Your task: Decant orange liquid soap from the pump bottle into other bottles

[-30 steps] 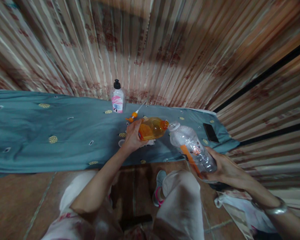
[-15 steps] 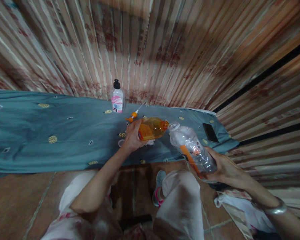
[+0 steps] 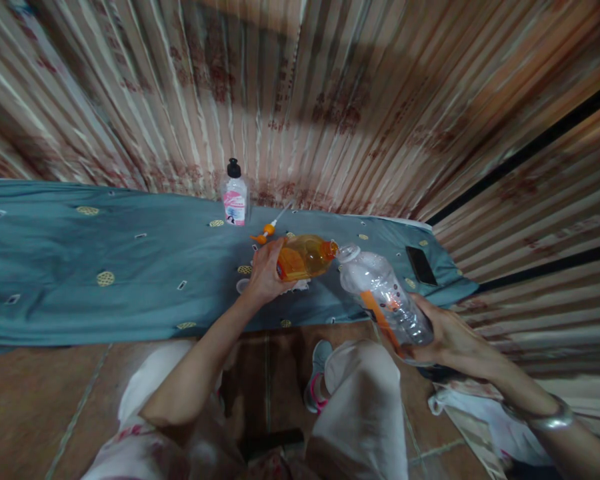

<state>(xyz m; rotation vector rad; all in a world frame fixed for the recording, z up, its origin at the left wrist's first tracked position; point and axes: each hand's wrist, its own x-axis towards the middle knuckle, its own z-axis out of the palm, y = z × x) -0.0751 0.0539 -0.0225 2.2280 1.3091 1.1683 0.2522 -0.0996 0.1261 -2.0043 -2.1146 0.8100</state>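
My left hand (image 3: pixel 266 275) is wrapped round the base of an orange see-through bottle (image 3: pixel 306 257), tipped on its side with its open neck pointing right. That neck meets the mouth of a large clear plastic bottle (image 3: pixel 375 280) with an orange label. My right hand (image 3: pixel 437 337) grips the clear bottle near its bottom and holds it slanted, mouth up and to the left. Just behind my left hand, an orange pump head (image 3: pixel 265 233) with a thin tube lies on the cloth. A white round cap (image 3: pixel 242 286) shows in part beside my left wrist.
A clear bottle with a black cap and pink label (image 3: pixel 235 200) stands at the back of the teal cloth-covered surface (image 3: pixel 55 260). A dark phone (image 3: pixel 421 265) lies at the right. Pleated curtains (image 3: pixel 280 87) hang behind and to the right. A white bag (image 3: pixel 480 407) sits low right.
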